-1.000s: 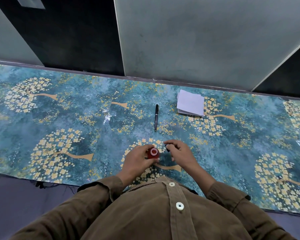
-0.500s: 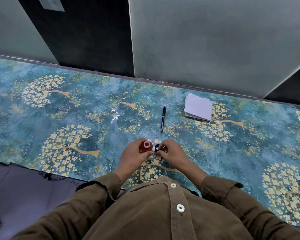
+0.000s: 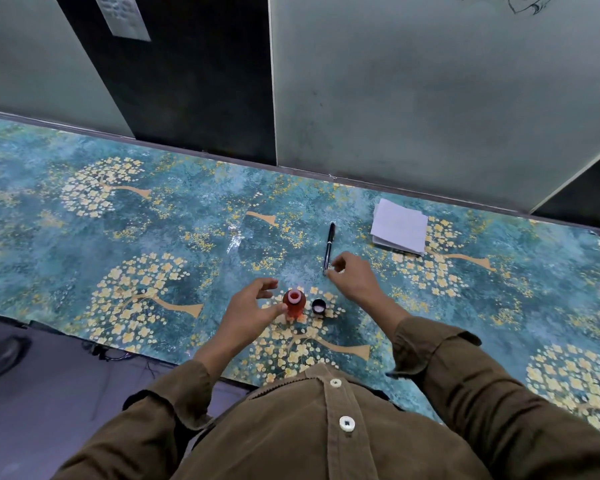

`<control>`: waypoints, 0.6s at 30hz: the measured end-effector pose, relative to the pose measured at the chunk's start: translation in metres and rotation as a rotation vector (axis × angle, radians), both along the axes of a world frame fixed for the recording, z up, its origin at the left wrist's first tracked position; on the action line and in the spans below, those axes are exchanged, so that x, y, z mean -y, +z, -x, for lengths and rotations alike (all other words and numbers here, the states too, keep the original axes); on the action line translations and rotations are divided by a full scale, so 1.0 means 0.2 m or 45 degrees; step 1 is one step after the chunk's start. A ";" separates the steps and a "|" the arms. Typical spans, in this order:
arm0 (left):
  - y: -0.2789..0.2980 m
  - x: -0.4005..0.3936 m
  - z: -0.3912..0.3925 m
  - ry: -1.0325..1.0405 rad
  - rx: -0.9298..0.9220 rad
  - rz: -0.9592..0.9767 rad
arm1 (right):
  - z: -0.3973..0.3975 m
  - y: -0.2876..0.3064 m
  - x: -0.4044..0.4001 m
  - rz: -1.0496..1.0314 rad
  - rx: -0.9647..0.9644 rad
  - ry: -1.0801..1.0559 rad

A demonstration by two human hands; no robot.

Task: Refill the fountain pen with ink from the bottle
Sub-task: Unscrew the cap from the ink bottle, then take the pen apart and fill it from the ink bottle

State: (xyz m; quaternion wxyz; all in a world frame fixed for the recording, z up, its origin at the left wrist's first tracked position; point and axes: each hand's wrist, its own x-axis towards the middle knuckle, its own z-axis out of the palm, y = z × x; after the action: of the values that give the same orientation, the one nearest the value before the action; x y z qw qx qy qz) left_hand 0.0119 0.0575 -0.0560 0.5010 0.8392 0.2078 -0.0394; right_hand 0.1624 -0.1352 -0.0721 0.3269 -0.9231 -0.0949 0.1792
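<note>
Ink bottle [image 3: 294,304] uncapped, upright on worktop [image 3: 187,237], touching left hand [image 3: 248,304] thumb – fingers spread, gripping nothing. Cap [image 3: 318,307] just right of bottle. Right hand [image 3: 352,277] loosely curled, empty, at near end of pen [image 3: 329,247]. Advice – pinch pen mid-barrel, steady bottle before dipping; spill risk.

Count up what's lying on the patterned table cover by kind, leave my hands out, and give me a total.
Ink bottle, red, uncapped: 1
Bottle cap, black, beside the bottle: 1
Fountain pen, black: 1
Stack of white paper: 1
Total: 4
</note>
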 end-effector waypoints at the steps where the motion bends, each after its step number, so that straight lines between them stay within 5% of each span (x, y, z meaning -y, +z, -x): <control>1: 0.02 -0.01 0.00 0.016 0.017 0.004 | -0.04 0.00 -0.03 0.036 -0.021 -0.027; 13: 0.17 -0.07 0.06 0.161 0.121 0.079 | -0.18 -0.08 -0.18 0.233 -0.067 -0.085; 18: 0.21 -0.07 0.05 0.137 0.109 0.074 | -0.17 -0.01 -0.11 -0.208 -0.494 -0.380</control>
State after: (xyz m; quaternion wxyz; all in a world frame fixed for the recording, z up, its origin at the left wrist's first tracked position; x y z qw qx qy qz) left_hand 0.0024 0.0719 -0.0140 0.5350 0.8129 0.2297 0.0172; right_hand 0.1963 -0.1138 -0.0744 0.4353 -0.8457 0.0929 0.2944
